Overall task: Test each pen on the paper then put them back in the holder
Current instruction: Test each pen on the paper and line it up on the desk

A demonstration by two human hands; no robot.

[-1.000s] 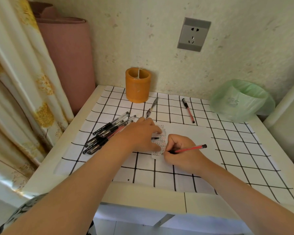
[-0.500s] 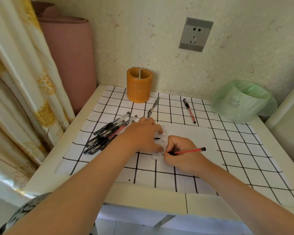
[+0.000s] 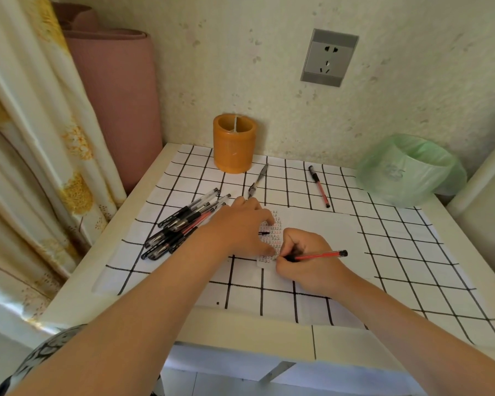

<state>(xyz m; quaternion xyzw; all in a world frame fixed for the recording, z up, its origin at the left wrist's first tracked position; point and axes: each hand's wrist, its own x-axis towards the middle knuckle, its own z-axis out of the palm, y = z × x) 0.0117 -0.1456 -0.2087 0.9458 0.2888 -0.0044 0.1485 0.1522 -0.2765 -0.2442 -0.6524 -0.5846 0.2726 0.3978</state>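
My right hand (image 3: 306, 258) grips a red pen (image 3: 320, 256) with its tip down on a small paper (image 3: 272, 238) covered in rows of scribbles. My left hand (image 3: 240, 224) lies on that paper's left side, and a black pen cap (image 3: 265, 233) pokes out from under its fingers. A pile of several black and red pens (image 3: 183, 224) lies left of my left hand. The orange holder (image 3: 233, 142) stands at the back by the wall. Further back lie a single red pen (image 3: 319, 186) and a grey pen (image 3: 258, 181).
A green bag-lined bin (image 3: 406, 170) sits at the back right. A pink roll (image 3: 117, 104) and a curtain (image 3: 26, 155) flank the table's left side. A grid-patterned sheet (image 3: 397, 252) covers the white table (image 3: 240, 327). A wall socket (image 3: 328, 57) is above.
The red pen in my right hand has tilted flatter and its tip has moved slightly down the paper. My left hand has stayed where it was.
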